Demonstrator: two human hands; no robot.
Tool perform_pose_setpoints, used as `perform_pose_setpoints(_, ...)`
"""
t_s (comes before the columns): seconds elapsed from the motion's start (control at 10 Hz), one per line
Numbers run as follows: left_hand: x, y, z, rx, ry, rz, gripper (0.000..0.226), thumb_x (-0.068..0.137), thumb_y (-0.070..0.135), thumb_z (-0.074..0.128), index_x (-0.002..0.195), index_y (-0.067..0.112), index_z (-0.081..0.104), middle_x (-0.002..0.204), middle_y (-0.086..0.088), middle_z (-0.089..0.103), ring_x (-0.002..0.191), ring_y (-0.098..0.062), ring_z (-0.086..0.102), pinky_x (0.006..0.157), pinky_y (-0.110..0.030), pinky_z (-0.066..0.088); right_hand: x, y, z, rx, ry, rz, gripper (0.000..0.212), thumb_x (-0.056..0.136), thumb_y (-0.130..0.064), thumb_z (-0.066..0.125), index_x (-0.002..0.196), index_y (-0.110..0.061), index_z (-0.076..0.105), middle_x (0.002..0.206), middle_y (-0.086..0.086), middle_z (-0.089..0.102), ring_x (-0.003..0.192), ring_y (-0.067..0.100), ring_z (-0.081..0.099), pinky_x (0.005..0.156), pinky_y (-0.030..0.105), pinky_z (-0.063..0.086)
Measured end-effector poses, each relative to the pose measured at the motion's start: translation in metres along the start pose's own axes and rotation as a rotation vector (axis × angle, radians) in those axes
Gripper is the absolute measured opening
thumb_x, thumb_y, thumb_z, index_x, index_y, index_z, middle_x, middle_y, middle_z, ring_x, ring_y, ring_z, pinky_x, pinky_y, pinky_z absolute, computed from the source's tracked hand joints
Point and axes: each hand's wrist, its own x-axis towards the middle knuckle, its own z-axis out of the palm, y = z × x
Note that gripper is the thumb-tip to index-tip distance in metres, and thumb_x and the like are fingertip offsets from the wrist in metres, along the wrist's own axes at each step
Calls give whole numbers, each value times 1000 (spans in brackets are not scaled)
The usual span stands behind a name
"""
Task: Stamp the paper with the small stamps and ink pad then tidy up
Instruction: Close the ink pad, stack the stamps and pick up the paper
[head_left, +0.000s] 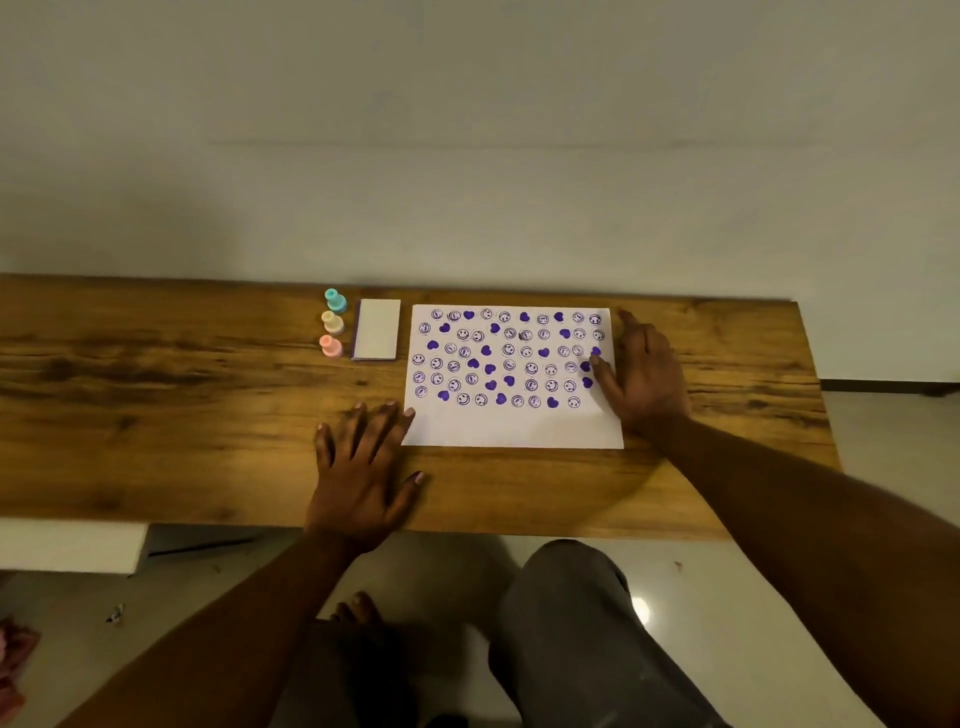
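Flat on the worktop (156, 389), long axis left to right: stamped paper (511, 423), filled with purple smileys and hearts, bare only along the near strip. Pressed on its right edge, the right hand (641, 371), fingers (636, 325) straight, gripping nothing. At its near-left corner, the left hand (363, 467), spread flat on the wood, fingers (387, 421) straight and empty, one tip just at the corner. Just left of the sheet, a closed ink pad (377, 329); beside that, a column of teal stamp (335, 300), cream stamp (333, 322) and pink stamp (331, 346). Probably stamping finished; sheet bracketed for squaring or lifting, right hand nearer.
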Motion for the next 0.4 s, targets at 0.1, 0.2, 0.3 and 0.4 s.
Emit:
perform_pose_setpoints(0.1, -2, 4, -9, -53, -50, -57, 79, 100, 69, 28, 167, 31, 11, 174, 4, 16, 161, -29, 7, 123, -67, 3, 4, -4, -7, -16, -81, 28, 88, 95, -67, 43, 158, -8, 24, 131, 18, 52, 111, 31, 53, 90, 43, 50)
perform_pose_setpoints(0.2, 3, 16, -37, -61, -169, -115, 82, 99, 74, 22, 167, 34, -2, 173, 0, 18, 160, -31, 11, 123, -70, 2, 8, -29, -29, -25, -262, 186, 93, 96, -68, 41, 162, -9, 13, 144, 22, 46, 123, 38, 51, 101, 48, 46)
perform_pose_setpoints(0.3, 7, 31, -84, 73, -256, -108, 85, 96, 78, 7, 163, 34, -19, 174, -2, 11, 161, -31, 3, 122, -69, -4, 0, -64, -74, -86, -341, 259, 92, 96, -65, 47, 162, -13, 10, 147, 20, 44, 131, 39, 45, 105, 52, 43)
perform_pose_setpoints(0.4, -10, 60, -140, 99, -260, -164, 84, 96, 75, 3, 163, 31, -20, 175, -3, 6, 161, -30, -4, 123, -63, -9, -36, -114, -126, -74, -409, 298, 94, 92, -65, 54, 161, -17, 11, 150, 17, 41, 136, 37, 39, 106, 55, 41)
